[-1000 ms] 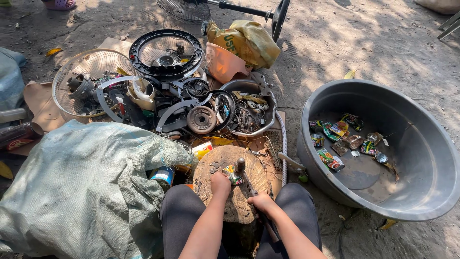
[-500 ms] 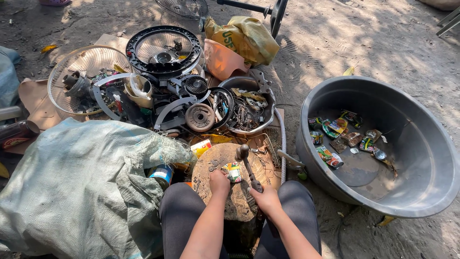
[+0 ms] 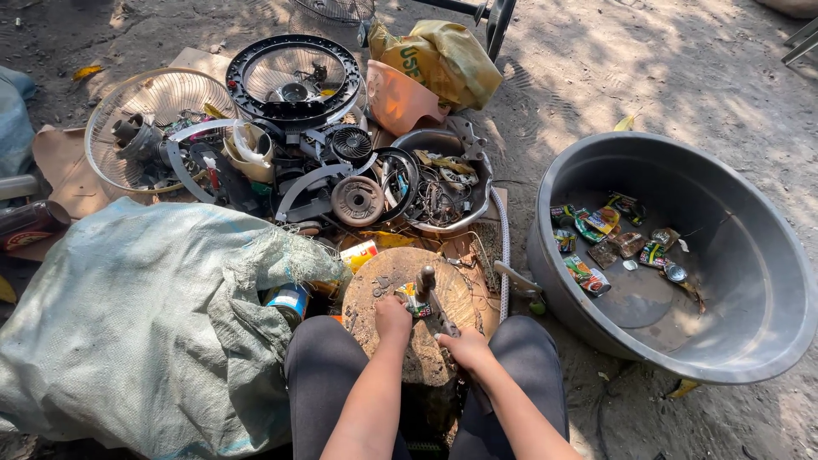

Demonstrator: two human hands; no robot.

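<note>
I sit with a round wooden stump (image 3: 383, 277) between my knees. My left hand (image 3: 392, 317) pins a small flattened colourful can (image 3: 413, 300) to the top of the stump. Just to its right, my right hand (image 3: 464, 345) grips the handle of a hammer. The hammer's metal head (image 3: 424, 278) is right over the can; I cannot tell whether they touch.
A big grey plastic basin (image 3: 767, 341) on the right holds several flattened cans (image 3: 609, 234). On the left lies a bulging woven sack (image 3: 128, 315) with cans at its mouth. Behind the stump are fan guards (image 3: 294, 77), metal scrap and a yellow bag (image 3: 443, 55).
The hammer head rose slightly off the can, then shifted a little left over it. My left hand stayed on the can.
</note>
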